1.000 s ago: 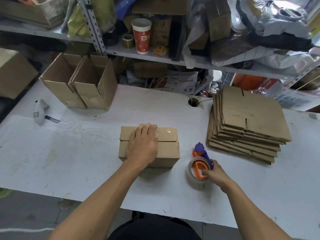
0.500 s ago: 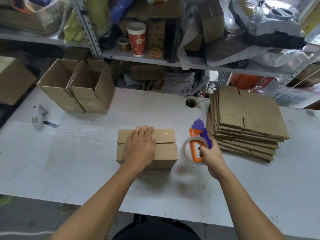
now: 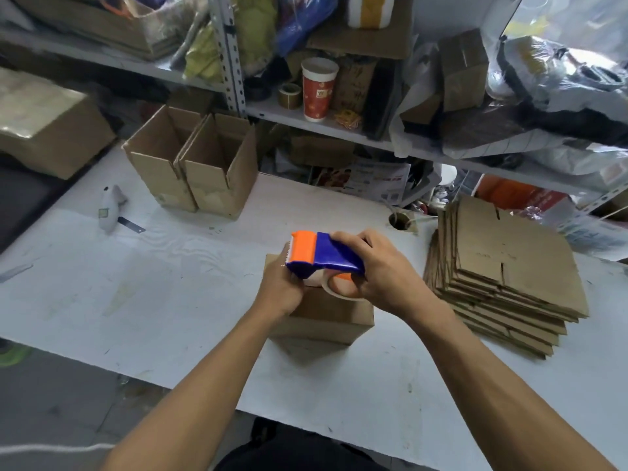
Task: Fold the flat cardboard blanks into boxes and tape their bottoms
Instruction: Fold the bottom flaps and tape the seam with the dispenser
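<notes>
Behind your work the shelf [image 3: 339, 129] was crowded: one red paper cup [image 3: 318, 88] stood on it with a small roll of brown tape [image 3: 290, 95] just to its left, and bags and loose cardboard were piled around them. On the white table [image 3: 170, 300] a white handheld device [image 3: 110, 207] lay at the far left, well apart from everything else, and a round hole [image 3: 400, 220] in the table sat just beyond your hands. Nothing stood between you and the work.

You had two finished boxes [image 3: 193, 168] standing open-topped side by side at the back left, touching each other. One stack of flat blanks [image 3: 503, 270] lay at the right; I could not count its sheets exactly.

One plain brown box [image 3: 326, 314] sat in the middle of the table, closed side up, mostly hidden under your hands. Your right hand [image 3: 387, 271] was wrapped around the blue and orange tape dispenser [image 3: 321, 254], which you held above the box's top with its toothed orange end pointing left. Your left hand [image 3: 283, 288] was curled under that end, fingers pinching near the blade; the tape's loose end was too hidden to make out.
</notes>
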